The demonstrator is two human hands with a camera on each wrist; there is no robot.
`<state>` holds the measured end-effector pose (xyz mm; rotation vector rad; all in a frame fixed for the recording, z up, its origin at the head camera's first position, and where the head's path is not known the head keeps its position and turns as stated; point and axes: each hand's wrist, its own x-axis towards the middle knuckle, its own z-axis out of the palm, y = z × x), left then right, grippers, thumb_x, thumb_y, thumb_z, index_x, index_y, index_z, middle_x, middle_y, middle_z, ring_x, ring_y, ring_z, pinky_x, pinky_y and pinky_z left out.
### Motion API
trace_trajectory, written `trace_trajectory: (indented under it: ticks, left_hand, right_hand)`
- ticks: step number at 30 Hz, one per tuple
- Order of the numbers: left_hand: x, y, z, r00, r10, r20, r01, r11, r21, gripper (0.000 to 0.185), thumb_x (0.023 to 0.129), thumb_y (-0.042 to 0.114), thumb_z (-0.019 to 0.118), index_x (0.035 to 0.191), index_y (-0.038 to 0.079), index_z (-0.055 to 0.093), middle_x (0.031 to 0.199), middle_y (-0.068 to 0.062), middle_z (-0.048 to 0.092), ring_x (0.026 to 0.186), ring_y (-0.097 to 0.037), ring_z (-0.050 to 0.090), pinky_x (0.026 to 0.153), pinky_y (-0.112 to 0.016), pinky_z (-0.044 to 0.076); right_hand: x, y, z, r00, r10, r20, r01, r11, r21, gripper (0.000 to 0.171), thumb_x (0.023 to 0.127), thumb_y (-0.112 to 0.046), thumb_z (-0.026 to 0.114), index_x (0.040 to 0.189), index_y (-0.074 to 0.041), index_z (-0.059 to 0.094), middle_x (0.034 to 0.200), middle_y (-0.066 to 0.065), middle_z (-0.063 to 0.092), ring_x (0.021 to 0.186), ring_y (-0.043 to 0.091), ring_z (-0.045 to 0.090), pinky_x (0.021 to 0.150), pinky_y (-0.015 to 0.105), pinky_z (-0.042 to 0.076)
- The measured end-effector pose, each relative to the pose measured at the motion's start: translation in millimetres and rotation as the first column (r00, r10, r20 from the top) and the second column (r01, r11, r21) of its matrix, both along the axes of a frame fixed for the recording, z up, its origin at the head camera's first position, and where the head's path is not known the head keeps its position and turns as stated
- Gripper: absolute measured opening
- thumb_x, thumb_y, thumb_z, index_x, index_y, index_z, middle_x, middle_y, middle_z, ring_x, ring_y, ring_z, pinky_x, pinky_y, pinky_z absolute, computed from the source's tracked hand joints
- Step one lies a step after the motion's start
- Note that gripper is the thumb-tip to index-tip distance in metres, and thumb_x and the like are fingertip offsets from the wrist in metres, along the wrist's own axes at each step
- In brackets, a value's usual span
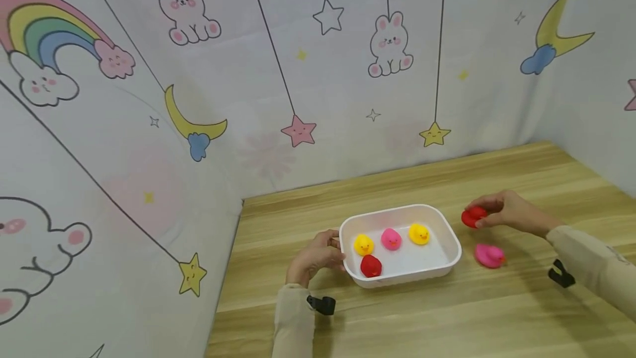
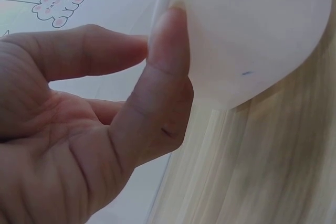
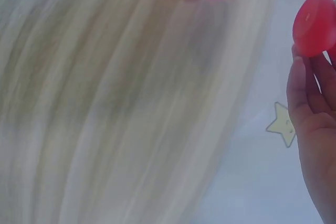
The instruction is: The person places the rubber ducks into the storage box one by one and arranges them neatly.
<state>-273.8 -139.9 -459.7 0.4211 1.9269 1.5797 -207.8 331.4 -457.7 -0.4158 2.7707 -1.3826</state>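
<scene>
A white plastic tray (image 1: 399,279) stands on the table with two yellow rubber ducks (image 1: 419,233), a pink duck (image 1: 391,239) and a red duck (image 1: 371,266) inside. At its left end my left hand (image 1: 315,258) grips the rim; the left wrist view shows thumb and finger at the edge of the tray wall (image 2: 252,30). To the right of the tray, my right hand (image 1: 517,214) holds another red rubber duck (image 1: 473,216) between thumb and fingers. That red duck (image 3: 315,24) also appears at the upper right of the right wrist view, partly cut off.
A second pink duck (image 1: 489,256) sits on the wooden table (image 1: 397,325), just nearer than my right hand and right of the tray. Behind and to the left, a white cloth (image 1: 338,82) printed with rabbits, stars and moons borders the table.
</scene>
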Motion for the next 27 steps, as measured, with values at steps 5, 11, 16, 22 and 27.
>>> trace_trajectory:
  ticks: [5,11,16,22,27]
  left_hand:
    - [0.0,-1,-1.5,1.000,-0.006,0.000,0.006,1.000,0.004,0.061,0.082,-0.012,0.060,0.139,-0.016,0.040,0.102,-0.019,0.054,0.066,-0.019,0.062,0.072,-0.042,0.065]
    - [-0.3,-1,-1.8,1.000,-0.002,-0.006,0.002,1.000,-0.003,0.061,0.082,-0.011,0.060,0.140,-0.015,0.041,0.102,-0.020,0.054,0.066,-0.020,0.062,0.072,-0.041,0.065]
    - [-1.0,-1,-2.6,1.000,0.004,-0.004,-0.004,1.000,-0.013,0.061,0.082,-0.011,0.060,0.140,-0.014,0.042,0.101,-0.018,0.054,0.064,-0.018,0.063,0.070,-0.038,0.065]
    - [-2.1,-1,-2.3,1.000,0.007,-0.004,-0.008,1.000,-0.013,0.059,0.084,-0.012,0.060,0.140,-0.013,0.042,0.104,-0.023,0.055,0.066,-0.018,0.063,0.072,-0.038,0.065]
    - [-2.3,0,-3.1,1.000,0.015,0.003,-0.015,1.000,-0.021,0.061,0.083,-0.011,0.060,0.141,-0.013,0.042,0.106,-0.024,0.055,0.067,-0.019,0.063,0.073,-0.040,0.065]
  right_hand:
    - [-0.1,-14,9.8,0.999,-0.021,-0.045,0.020,0.999,-0.028,0.037,0.084,-0.009,0.082,0.117,0.004,0.071,0.103,0.001,0.075,0.087,0.010,0.069,0.074,0.022,0.059]
    - [1.2,-34,24.6,0.996,-0.064,-0.060,0.064,0.998,-0.012,0.037,0.084,-0.015,0.082,0.117,0.000,0.072,0.104,0.006,0.074,0.086,0.014,0.067,0.072,0.025,0.060]
    - [-1.9,-50,34.4,0.994,-0.077,-0.081,0.074,0.997,-0.035,0.036,0.085,-0.016,0.083,0.116,-0.002,0.073,0.104,0.010,0.073,0.084,0.017,0.068,0.071,0.026,0.061]
    - [-11.2,-70,42.0,0.995,-0.038,-0.091,0.033,0.998,-0.052,0.036,0.083,-0.016,0.085,0.115,-0.005,0.073,0.103,0.007,0.072,0.083,0.021,0.065,0.068,0.027,0.060]
    - [-20.6,-91,42.0,0.997,0.041,-0.069,-0.045,0.998,-0.054,0.035,0.083,-0.016,0.084,0.115,-0.005,0.073,0.106,0.006,0.072,0.086,0.023,0.063,0.071,0.027,0.058]
